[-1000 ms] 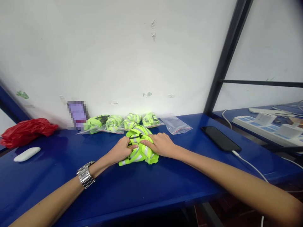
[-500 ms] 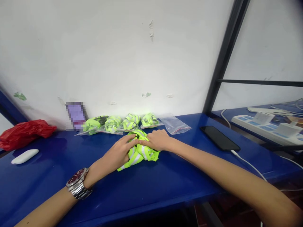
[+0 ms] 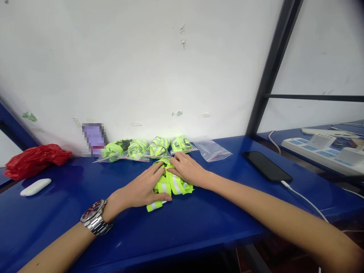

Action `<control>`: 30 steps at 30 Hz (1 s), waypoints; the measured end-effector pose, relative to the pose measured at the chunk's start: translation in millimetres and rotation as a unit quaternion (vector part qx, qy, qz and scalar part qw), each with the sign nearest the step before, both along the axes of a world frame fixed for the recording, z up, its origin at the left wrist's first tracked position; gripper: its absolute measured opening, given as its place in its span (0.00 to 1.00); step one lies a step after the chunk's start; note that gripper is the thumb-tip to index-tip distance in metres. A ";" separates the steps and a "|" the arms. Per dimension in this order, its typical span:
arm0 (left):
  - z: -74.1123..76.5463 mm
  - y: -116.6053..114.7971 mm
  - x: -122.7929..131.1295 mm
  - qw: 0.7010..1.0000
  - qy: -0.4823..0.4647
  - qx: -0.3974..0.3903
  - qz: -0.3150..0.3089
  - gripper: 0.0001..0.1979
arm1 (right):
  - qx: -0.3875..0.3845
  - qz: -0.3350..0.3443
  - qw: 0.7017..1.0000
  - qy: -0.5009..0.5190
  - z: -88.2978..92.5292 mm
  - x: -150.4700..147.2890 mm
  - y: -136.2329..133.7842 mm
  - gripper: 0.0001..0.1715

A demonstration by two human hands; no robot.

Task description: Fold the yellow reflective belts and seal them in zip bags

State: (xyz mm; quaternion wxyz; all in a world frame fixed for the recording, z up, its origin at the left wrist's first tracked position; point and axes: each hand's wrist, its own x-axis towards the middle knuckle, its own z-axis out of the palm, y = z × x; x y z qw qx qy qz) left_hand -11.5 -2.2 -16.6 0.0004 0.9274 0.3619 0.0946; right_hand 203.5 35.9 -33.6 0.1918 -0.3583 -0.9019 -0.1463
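You're apparently bundling the neon strap (image 3: pixel 176 184), left fingers (image 3: pixel 154 171) spread, right fingers (image 3: pixel 181 163) unclear (its seven-o'clock tail (image 3: pixel 154 207) likely needs tucking).

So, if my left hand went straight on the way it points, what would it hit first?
Probably your right hand, since your left hand points toward it across the bundled yellow-green fabric straps with pale grey stripes that both touch; depth is hard to judge from one view.

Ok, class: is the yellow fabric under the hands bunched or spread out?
Bunched: the fabric lies in overlapping folds, heaped on the table.
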 end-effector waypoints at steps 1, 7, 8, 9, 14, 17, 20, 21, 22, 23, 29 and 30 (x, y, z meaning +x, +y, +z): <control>-1.0 2.1 0.7 1.000 0.000 0.001 0.000 0.33 | -0.004 0.018 1.000 0.004 1.5 1.9 0.2 0.22; -2.9 12.4 4.2 0.999 0.022 0.031 0.005 0.20 | -0.146 0.096 0.985 0.006 9.9 20.7 -5.0 0.37; -4.1 13.8 4.0 0.999 0.028 0.043 0.001 0.19 | -0.152 0.096 0.984 0.006 8.9 22.8 -7.0 0.44; -5.7 15.4 3.4 0.998 0.031 0.053 -0.005 0.19 | -0.151 0.097 0.984 0.005 7.2 24.0 -8.9 0.50; -15.4 27.0 -2.8 0.998 -0.005 0.060 -0.009 0.18 | -0.127 0.102 0.987 0.011 -5.0 20.2 -14.7 0.51; -16.4 32.8 -3.9 0.998 -0.053 0.018 0.012 0.17 | -0.104 0.090 0.990 0.041 -10.6 14.4 -12.1 0.40; -12.6 33.2 -1.0 0.994 -0.096 -0.038 0.039 0.15 | -0.099 0.078 0.990 0.070 -14.5 10.3 -6.5 0.27; -11.0 32.1 0.4 0.992 -0.109 -0.052 0.046 0.16 | -0.104 0.074 0.989 0.078 -15.0 9.7 -4.9 0.25; -9.5 30.5 1.8 0.989 -0.123 -0.066 0.051 0.16 | -0.110 0.071 0.988 0.085 -15.1 9.5 -3.8 0.23; -8.4 28.7 3.1 0.986 -0.138 -0.079 0.058 0.17 | -0.115 0.067 0.987 0.092 -14.7 9.6 -3.1 0.21; -9.3 19.4 8.5 0.963 -0.210 -0.138 0.093 0.20 | -0.152 -0.007 0.980 0.127 -4.9 8.8 -4.3 0.10; -11.0 19.0 9.2 0.963 -0.224 -0.114 0.100 0.20 | -0.165 -0.020 0.977 0.136 -2.7 8.2 -4.0 0.10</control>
